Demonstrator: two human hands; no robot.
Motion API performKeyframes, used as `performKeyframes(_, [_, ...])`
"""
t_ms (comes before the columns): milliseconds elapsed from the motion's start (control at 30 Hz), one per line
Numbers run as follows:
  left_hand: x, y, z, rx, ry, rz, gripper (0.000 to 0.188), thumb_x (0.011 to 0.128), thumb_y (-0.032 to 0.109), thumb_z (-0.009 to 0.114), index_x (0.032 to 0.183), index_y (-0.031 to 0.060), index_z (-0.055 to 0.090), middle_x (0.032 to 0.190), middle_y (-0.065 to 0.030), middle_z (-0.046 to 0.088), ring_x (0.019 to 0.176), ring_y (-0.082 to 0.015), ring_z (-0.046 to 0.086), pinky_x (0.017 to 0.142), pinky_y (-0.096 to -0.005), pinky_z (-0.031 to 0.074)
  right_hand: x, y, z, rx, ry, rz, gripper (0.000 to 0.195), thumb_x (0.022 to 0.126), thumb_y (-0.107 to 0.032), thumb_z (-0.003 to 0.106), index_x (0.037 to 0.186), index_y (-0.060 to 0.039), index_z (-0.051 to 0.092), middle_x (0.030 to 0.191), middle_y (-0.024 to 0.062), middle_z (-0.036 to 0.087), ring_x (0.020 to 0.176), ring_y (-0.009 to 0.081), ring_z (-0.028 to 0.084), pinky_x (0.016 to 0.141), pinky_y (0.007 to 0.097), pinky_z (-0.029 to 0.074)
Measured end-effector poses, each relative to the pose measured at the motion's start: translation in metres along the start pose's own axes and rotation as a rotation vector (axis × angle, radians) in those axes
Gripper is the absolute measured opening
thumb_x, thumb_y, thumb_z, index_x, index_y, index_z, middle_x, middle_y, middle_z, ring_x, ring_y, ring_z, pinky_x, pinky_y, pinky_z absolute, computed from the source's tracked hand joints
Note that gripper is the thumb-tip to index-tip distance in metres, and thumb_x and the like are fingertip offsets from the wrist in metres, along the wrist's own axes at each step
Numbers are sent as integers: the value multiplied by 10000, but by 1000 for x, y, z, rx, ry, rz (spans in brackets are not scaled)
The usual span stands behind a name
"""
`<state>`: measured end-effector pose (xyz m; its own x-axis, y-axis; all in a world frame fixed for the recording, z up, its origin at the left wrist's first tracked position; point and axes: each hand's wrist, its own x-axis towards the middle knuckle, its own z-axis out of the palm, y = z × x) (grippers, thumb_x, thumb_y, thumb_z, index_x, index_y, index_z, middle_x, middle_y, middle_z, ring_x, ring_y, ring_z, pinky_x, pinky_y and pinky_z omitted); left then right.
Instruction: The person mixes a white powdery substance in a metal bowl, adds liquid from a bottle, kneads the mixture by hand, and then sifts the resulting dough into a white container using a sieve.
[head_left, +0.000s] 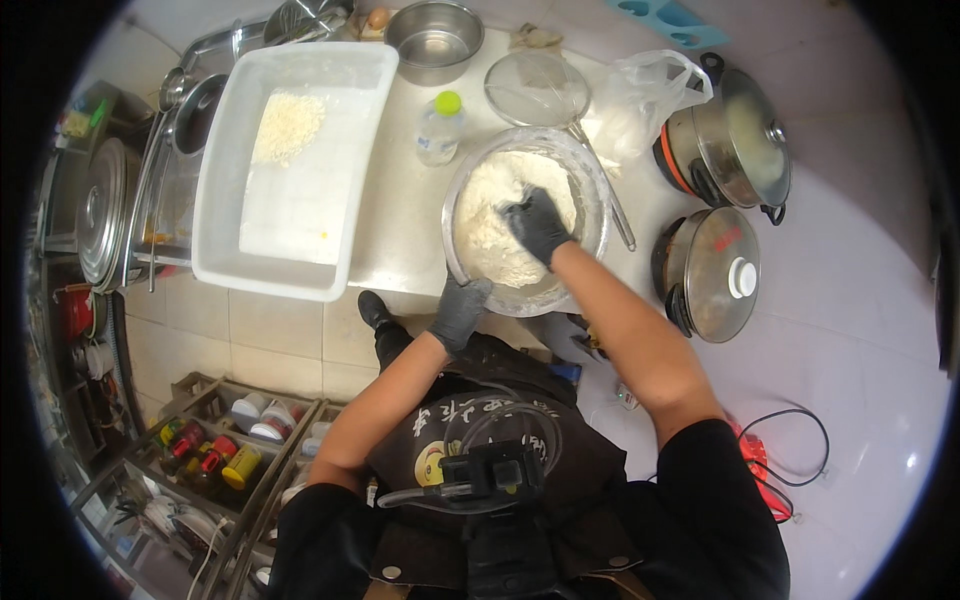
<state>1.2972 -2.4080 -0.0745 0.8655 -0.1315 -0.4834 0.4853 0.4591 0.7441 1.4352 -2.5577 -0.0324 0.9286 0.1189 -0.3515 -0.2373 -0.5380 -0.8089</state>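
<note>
A round metal mixing bowl (604, 217) stands near the table's front edge with a pale, floury dough mixture (499, 251) inside. My left hand (459, 311), in a black glove, grips the bowl's near-left rim. Also black-gloved, my right hand (538, 225) is inside the bowl against the mixture. Its fingers look curled and slightly blurred; whether dough is held in them is hidden. Partly behind the bowl lies a round mesh strainer (536, 88). A wire whisk (611, 191) with a metal handle rests along the bowl's right side.
Left on the table, a white plastic tub (356, 187) holds pale crumbs (291, 124). Near the bowl are a clear bottle with a green cap (441, 131), a steel pot (435, 45) and a plastic bag (637, 105). Two lidded pans (742, 139) stand at right; wooden crates (225, 442) lie below left.
</note>
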Motion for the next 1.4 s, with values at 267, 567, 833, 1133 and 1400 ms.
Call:
performKeyframes(267, [-9,29,23,13,20,-88,496,875,72,615,1338,-21,466,1104,-81,614,963,-177,613,836,-299,534,6,-20,-7,-693,438,-370,407,879,-307,651,1117,23,638,1073,241,657,991,430,619,896,454,510])
performKeyframes(567, [3,17,-4,-51,-44,32,734,866,52,587,1518,37,249,1197,-84,538,1014,-160,553,850,-298,519,-5,-31,-52,-963,-64,-456,530,797,-149,727,1313,-141,606,1437,252,486,1371,408,431,1146,469,358])
performKeyframes(833, [1,18,5,59,-17,-69,723,874,64,579,1516,38,249,1243,-97,523,1067,-174,540,910,-299,499,-24,31,10,-188,47,-168,584,774,-101,702,1330,21,570,1114,265,679,1038,363,675,918,403,523])
performKeyframes(1133, [6,24,17,-13,-9,-63,655,874,31,553,1483,19,312,1162,-78,549,953,-145,560,811,-288,527,-3,51,-52,-423,-202,-327,478,941,-294,657,1216,82,545,1016,161,695,905,228,656,826,342,528])
performKeyframes(1400, [10,17,8,55,-7,-53,673,875,38,566,1493,47,301,1118,-64,551,860,-131,557,720,-265,515,-7,15,22,-27,81,-77,572,824,-112,758,1278,114,495,1023,228,691,900,291,674,789,384,539])
